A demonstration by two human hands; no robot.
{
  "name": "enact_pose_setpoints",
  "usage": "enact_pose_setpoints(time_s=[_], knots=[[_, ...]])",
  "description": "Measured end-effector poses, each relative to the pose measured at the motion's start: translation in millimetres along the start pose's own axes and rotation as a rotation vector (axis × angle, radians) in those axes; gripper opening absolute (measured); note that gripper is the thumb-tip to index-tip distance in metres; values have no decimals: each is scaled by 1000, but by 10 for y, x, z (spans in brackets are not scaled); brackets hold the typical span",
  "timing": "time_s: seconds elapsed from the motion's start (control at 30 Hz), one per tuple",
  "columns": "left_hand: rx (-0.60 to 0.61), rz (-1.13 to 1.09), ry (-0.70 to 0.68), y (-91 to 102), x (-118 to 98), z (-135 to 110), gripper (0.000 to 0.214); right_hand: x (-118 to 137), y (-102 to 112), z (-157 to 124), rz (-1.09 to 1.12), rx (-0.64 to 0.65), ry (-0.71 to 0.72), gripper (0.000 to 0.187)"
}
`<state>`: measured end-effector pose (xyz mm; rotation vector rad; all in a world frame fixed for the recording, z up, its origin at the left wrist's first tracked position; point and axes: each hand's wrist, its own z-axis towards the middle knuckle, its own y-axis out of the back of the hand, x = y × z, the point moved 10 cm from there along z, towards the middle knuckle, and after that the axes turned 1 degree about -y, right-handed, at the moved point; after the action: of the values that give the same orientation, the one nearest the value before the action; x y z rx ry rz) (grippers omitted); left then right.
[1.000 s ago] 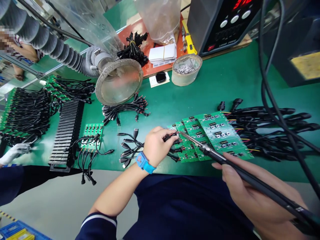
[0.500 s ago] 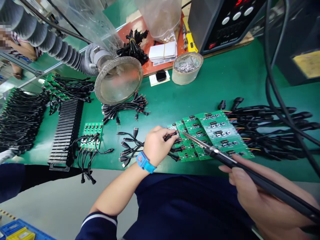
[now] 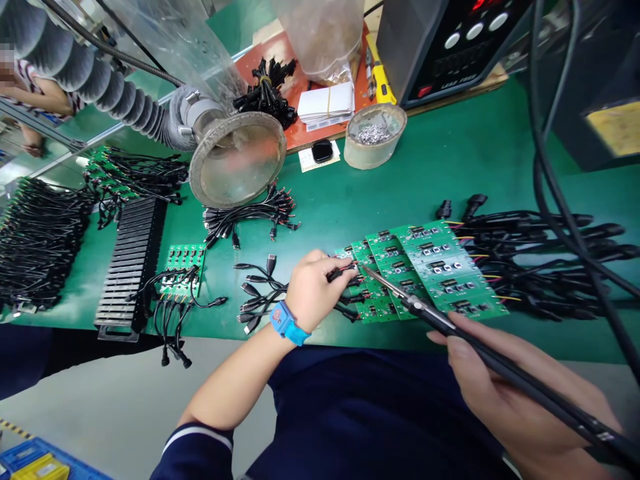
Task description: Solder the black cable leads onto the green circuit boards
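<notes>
1. The left grip (image 3: 315, 285) is closed, thumb and fingers pinching a thin black cable (image 3: 340, 273) near its end, at the near corner of a panel of green circuit boards (image 3: 430, 270). A blue wrist strap (image 3: 285, 323) circles that wrist.
2. The right grip (image 3: 505, 393) is curled pen-fashion around the black handle of a soldering iron (image 3: 480, 350). Its metal tip (image 3: 373, 272) points left to the same corner, just beside the pinched cable; whether it touches the joint is too small to tell.
3. The panel lies flat on the bench (image 3: 450, 167), directly ahead of the right grip. It looks light and stiff but brittle, so its bare edges seem the safest hold. The cable looks limp and light, best held close to its end. The iron looks light, though its cord may drag at the rear.
4. Finished-looking cables (image 3: 540, 253) fan out past the panel, right of both grips, and loose plugged leads (image 3: 260, 293) lie just left of the left grip. Farther left stand a black comb rack (image 3: 130, 260) and a fume hood (image 3: 237, 160). An overhead cord (image 3: 555, 167) hangs to the right of the right grip and could snag the iron's cord.
</notes>
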<state>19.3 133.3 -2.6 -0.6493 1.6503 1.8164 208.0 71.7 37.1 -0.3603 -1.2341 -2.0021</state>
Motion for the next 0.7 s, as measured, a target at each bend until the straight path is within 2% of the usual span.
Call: enact_pose_setpoints(time_s=[0.13,0.3,0.5,0.7], knots=[[-3,5,-39,8,-35,10,17,-32,14,-54,-2,-5,-15,17],[-14,33,-63,22,-56,6,18,-256,48,-160,82,-4,-146,26],[-20,66,-60,18,-65,-23,18,-88,34,-43,26,-5,-41,27],[-50,103,-91,24,-103,-50,19,-79,-16,-69,46,-14,-40,30]])
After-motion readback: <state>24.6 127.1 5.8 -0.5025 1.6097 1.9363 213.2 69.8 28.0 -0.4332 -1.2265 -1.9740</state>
